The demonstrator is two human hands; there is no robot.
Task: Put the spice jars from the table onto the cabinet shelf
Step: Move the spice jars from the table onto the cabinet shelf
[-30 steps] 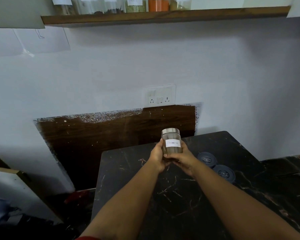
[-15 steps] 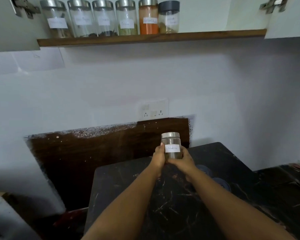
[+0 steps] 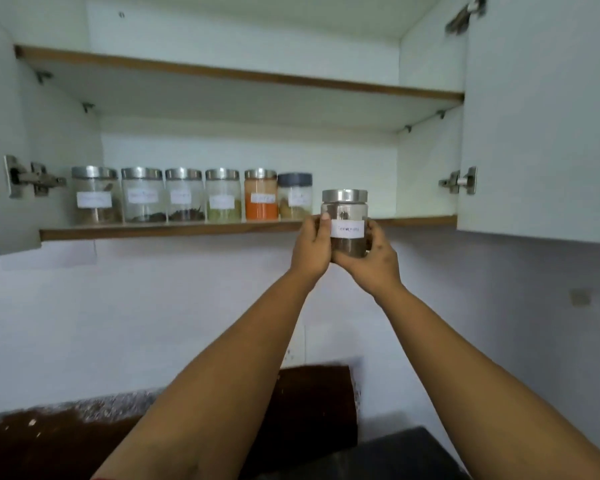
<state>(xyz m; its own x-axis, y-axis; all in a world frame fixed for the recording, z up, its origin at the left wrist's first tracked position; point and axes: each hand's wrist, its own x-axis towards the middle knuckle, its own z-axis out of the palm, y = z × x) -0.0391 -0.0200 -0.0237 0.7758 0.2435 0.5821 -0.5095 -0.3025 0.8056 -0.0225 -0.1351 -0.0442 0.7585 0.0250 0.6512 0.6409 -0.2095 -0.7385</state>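
both hands, left hand (image 3: pixel 310 249) and right hand (image 3: pixel 373 259), curl their fingers (image 3: pixel 324 225) around the spice jar (image 3: pixel 345 221), held upright at the cabinet shelf (image 3: pixel 174 230) edge, right of six shelved jars (image 3: pixel 191 197).

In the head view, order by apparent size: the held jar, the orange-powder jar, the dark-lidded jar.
1. Held jar, though it is nearer the camera.
2. Orange-powder jar.
3. Dark-lidded jar, only slightly smaller; nearly alike.

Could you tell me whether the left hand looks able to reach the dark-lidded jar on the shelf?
Probably not yet: the left hand helps hold the raised jar, though the dark-lidded jar stands unobstructed just beside it.
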